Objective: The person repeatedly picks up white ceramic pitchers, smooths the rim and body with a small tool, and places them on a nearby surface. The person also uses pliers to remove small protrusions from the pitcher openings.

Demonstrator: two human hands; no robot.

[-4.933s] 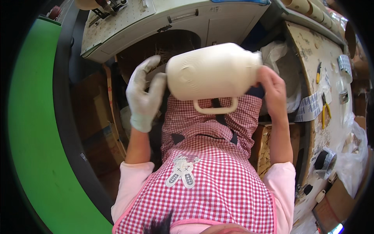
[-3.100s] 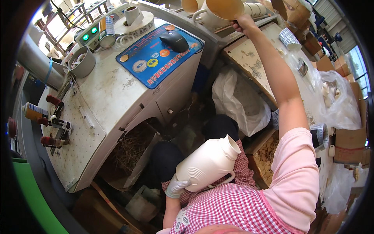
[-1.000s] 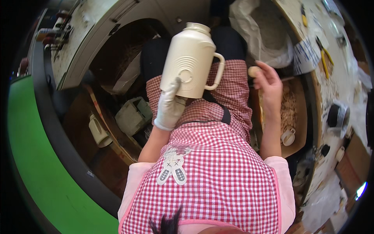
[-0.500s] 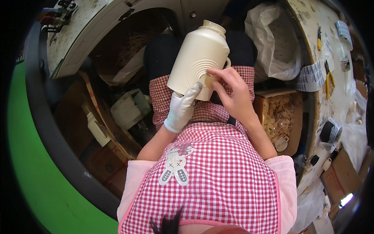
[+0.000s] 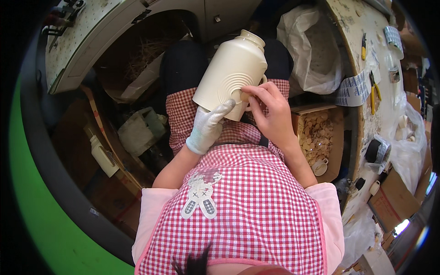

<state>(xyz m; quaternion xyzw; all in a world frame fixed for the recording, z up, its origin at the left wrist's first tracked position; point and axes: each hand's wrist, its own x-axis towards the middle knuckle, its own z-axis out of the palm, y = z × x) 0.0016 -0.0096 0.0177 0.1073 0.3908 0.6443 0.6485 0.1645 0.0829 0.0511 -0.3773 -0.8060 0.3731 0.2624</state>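
Note:
My left hand (image 5: 209, 128), in a pale grey glove, grips the base of a cream plastic jug (image 5: 221, 71) resting over my lap, open neck pointing up and away from me. Its side carries concentric raised rings, and its handle is mostly hidden on the right side. The bare fingertips of my right hand (image 5: 266, 109) pinch at the centre of the rings; whether the small round piece is still between them I cannot make out.
Right: worktable (image 5: 360, 204) with pliers (image 5: 375, 94) and a tape roll (image 5: 376, 151); crumpled bag (image 5: 308, 52) and box of small beige discs (image 5: 337, 133) below. Left: green surface (image 5: 32, 206), cardboard with another cream jug (image 5: 103, 156). Ahead: white cabinet (image 5: 229, 16) with tools (image 5: 59, 23).
Earlier my right hand reached to the upper right, then held a small beige disc beside the jug. It has moved onto the rings. The jug now tilts right, in my left hand.

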